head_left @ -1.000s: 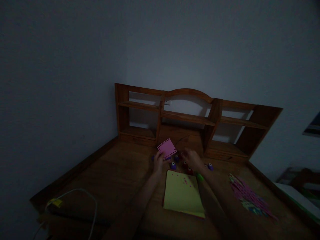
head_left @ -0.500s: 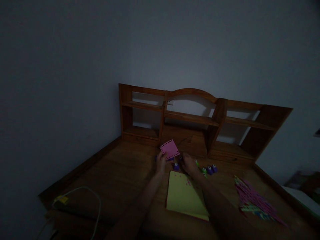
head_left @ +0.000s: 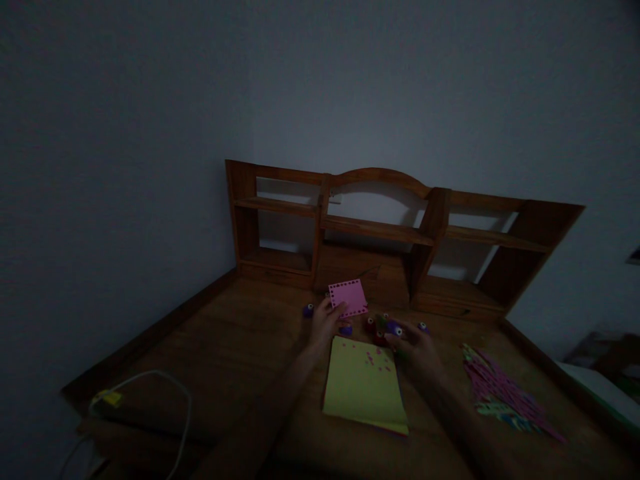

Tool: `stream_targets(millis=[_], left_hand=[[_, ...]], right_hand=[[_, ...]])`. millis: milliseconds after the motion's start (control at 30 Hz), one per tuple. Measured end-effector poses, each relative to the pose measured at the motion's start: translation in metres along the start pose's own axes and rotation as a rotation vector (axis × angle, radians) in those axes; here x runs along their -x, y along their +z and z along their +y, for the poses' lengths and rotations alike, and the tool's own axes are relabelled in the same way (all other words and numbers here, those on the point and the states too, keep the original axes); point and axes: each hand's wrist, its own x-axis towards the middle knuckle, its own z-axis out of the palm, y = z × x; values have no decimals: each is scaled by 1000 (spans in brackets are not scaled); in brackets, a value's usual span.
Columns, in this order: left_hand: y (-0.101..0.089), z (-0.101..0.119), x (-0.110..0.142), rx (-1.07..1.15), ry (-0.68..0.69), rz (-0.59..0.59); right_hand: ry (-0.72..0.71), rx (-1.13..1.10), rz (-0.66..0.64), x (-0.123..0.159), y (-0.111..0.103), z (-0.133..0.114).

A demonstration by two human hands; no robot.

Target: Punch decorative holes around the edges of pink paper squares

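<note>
My left hand (head_left: 324,325) is closed on the lower left part of a square pink paper (head_left: 349,298), which has small holes punched along several edges. To the right, my right hand (head_left: 420,348) has its fingers round a small purple craft punch (head_left: 394,327). Red craft punches (head_left: 371,323) lie just left of that hand, partly overlapped by the purple one. Below both hands is a stack of yellow paper (head_left: 364,385) with tiny pink cut-outs (head_left: 379,359) scattered over its upper part.
Other purple punches lie left (head_left: 309,311) and right (head_left: 423,327) of my hands. Pink and green strips (head_left: 500,390) are heaped on the right of the wooden desk (head_left: 235,347). A wooden shelf unit (head_left: 376,231) stands at the back; a white cable (head_left: 187,407) curves at the front left.
My right hand has moved right and come away from the pink paper's side, now with a purple punch in its fingers. The pink paper has turned slightly in my left hand. The view has shifted a little.
</note>
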Motion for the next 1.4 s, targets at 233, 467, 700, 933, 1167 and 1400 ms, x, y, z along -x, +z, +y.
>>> stream_targets(millis=[233, 467, 700, 933, 1167, 1400], left_hand=[[10, -10, 15, -96, -129, -252], [11, -11, 18, -251, -76, -284], [12, -10, 18, -274, -11, -319], [12, -7, 21, -308, -24, -249], [18, -3, 26, -342, 113, -254], [22, 2, 30, -368, 163, -266]], right_hand=[[-13, -72, 90, 2, -10, 12], [27, -193, 15, -1, -9, 23], [53, -173, -14, 0, -13, 21], [123, -116, -66, 5, -12, 13], [92, -55, -219, 13, -6, 7], [77, -57, -208, 9, -7, 17]])
